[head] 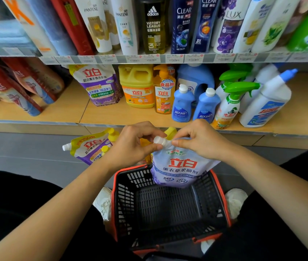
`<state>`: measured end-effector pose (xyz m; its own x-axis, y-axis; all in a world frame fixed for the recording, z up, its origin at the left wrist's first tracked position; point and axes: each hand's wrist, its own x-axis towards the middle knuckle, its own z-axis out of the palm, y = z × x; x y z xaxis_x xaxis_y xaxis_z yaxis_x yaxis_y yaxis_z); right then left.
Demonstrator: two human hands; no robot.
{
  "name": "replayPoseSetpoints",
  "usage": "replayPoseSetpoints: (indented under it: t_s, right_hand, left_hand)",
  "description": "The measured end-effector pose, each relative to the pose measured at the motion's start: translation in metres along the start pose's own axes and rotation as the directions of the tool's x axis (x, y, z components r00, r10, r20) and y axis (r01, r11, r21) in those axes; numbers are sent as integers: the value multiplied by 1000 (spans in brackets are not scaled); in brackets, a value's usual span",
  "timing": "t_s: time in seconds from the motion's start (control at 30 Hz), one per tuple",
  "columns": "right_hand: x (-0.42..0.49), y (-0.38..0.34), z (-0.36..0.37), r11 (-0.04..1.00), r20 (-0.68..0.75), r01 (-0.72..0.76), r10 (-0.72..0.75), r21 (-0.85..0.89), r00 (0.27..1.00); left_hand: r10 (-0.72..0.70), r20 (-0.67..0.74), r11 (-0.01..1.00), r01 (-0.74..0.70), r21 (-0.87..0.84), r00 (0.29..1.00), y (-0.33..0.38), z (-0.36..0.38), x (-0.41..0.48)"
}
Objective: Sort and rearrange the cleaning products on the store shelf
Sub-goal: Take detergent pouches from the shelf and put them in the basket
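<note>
Basket [124,194] on floor between feet | lavender pouch [181,166] held upright over its far rim, below lower shelf [100,113] | left hand [132,144] curled, pinching white cap [158,140] | right hand [200,140] pinching pouch top beside spout | possibly tightening cap | keep spout up, support body before shelving
</note>
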<state>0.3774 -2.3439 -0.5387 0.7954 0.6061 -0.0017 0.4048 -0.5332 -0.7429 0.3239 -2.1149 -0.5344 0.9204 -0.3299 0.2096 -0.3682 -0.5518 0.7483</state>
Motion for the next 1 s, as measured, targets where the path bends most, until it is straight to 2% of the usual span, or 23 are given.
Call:
replayPoseSetpoints:
  t_s: [0.13, 0.23, 0.3, 0.4, 0.5, 0.63, 0.73, 0.8, 0.87, 0.9, 1.0]
  right_hand:
    - [-4, -5, 3, 999, 9, 46, -46, -15, 999]
    - [-4, -6, 2, 999, -6, 49, -49, 4, 999]
    - [-5, -4, 0, 999, -30, 44, -43, 27, 999]
    - [-5, -2, -9, 995, -85, 42, -34, 89, 996]
    - [-7, -4, -24, 991, -142, 69, -53, 112, 988]
    - [-11, -11, -44, 980, -242, 166, -135, 112, 961]
    - [-14, -12, -54, 967, -300, 215, -166, 137, 939]
    - [-15, -11, -59, 962, -346, 235, -175, 139, 922]
    - [-17, -8, -65, 958, -418, 236, -151, 161, 896]
    - [-18, -5, -69, 957, -457, 225, -119, 184, 882]
    - [-19, 9, -80, 958, -555, 165, -8, 234, 832]
  left_hand:
    - [-100, -104, 995, 101, 12, 990, -2, 12, -2]
    - [-72, -66, 997, 72, -4, 995, -7, 16, 2]
    - [-84, -63, 994, 80, -73, 994, -12, 16, 3]
    - [-157, -43, 949, 139, -285, 987, -20, 16, 0]
    - [-270, 63, 924, 277, -265, 961, -36, 21, -3]
    - [-566, 227, 744, 610, -273, 793, -55, 36, -14]
    - [-617, 359, 589, 713, -380, 700, -64, 52, -25]
    - [-596, 400, 504, 712, -489, 696, -71, 60, -26]
    - [-610, 378, 361, 668, -651, 697, -73, 63, -18]
    - [-627, 349, 322, 640, -698, 696, -72, 64, -13]
    - [-691, 194, 312, 530, -788, 696, -65, 66, -3]
